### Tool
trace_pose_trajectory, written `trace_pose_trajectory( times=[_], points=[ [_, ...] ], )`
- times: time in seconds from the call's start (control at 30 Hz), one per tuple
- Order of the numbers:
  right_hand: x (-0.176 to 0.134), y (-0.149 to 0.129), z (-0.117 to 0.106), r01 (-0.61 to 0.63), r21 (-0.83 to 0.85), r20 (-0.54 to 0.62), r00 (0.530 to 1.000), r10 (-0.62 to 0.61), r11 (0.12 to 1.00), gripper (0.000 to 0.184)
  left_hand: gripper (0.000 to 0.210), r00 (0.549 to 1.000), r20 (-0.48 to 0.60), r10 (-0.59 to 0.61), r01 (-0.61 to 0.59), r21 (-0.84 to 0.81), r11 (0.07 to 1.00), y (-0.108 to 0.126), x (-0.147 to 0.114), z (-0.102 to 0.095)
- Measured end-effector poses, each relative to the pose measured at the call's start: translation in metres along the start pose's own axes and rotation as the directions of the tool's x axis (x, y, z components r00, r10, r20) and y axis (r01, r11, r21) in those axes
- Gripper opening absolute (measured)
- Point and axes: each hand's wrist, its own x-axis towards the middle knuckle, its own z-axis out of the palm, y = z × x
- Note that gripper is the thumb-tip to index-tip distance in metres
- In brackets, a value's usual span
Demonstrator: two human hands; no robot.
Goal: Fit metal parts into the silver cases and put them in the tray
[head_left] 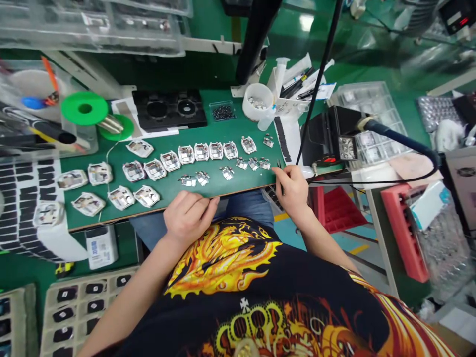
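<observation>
My right hand (292, 192) is closed round dark tweezers (279, 163) at the front right edge of the green mat; their tips point away from me. Just beyond them lie small metal-and-board assemblies (264, 163), several along the front of the mat. My left hand (190, 214) rests at the mat's front edge with its fingers curled in, and nothing shows in it. White watch-like housings with parts inside (201, 151) stand in a row across the middle, apart from both hands. More housings (121, 198) lie to the left.
A green solder spool (85, 108) stands at left. Behind the row are a black fixture (169, 110), a small tray of black screws (222, 111) and a white round tub (257, 101). A soldering iron's cable (405, 134) and a black cord (320, 79) cross at right.
</observation>
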Motion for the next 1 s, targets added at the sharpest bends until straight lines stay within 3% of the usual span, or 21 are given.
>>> trace_pose_trajectory(
  times=[0.27,0.4,0.63,0.7,0.73,0.8,0.83,0.93,1.0],
  points=[
    [-0.001,0.016,0.004,-0.003,-0.076,0.203,0.979,0.019,0.997,0.052,0.020,0.990,0.009,0.138,-0.138,0.083,0.987,-0.007,0.002,0.029],
    [-0.003,0.019,0.001,0.018,-0.052,0.214,0.977,-0.006,0.998,0.055,0.023,0.991,-0.015,0.132,-0.130,0.112,0.985,-0.009,0.001,0.034],
    [-0.027,-0.012,-0.016,0.054,0.270,-0.044,0.998,-0.044,0.961,0.051,0.023,0.993,0.031,0.116,-0.119,0.156,0.981,-0.011,-0.005,0.038],
    [-0.047,-0.024,-0.009,0.063,0.393,0.002,0.998,-0.070,0.918,0.041,0.023,0.991,0.026,0.129,-0.132,0.161,0.978,-0.012,-0.005,0.038],
    [-0.058,-0.027,-0.001,0.019,0.452,0.088,0.994,-0.066,0.892,0.035,0.023,0.991,0.029,0.133,-0.136,0.165,0.977,-0.012,-0.005,0.038],
    [-0.082,-0.023,0.022,-0.221,0.505,0.362,0.932,0.028,0.835,0.026,0.022,0.990,0.048,0.134,-0.141,0.173,0.975,-0.013,-0.006,0.037],
    [-0.093,-0.016,0.036,-0.407,0.463,0.503,0.852,0.144,0.788,0.023,0.022,0.989,0.060,0.133,-0.142,0.175,0.974,-0.015,-0.007,0.037],
    [-0.126,0.023,0.076,-0.654,0.320,0.604,0.698,0.385,0.685,0.021,0.022,0.983,0.093,0.160,-0.174,0.167,0.971,-0.020,-0.011,0.035],
    [-0.149,0.054,0.093,-0.805,0.199,0.646,0.536,0.543,0.558,0.027,0.024,0.973,0.110,0.205,-0.221,0.167,0.961,-0.026,-0.014,0.034]
  ],
)
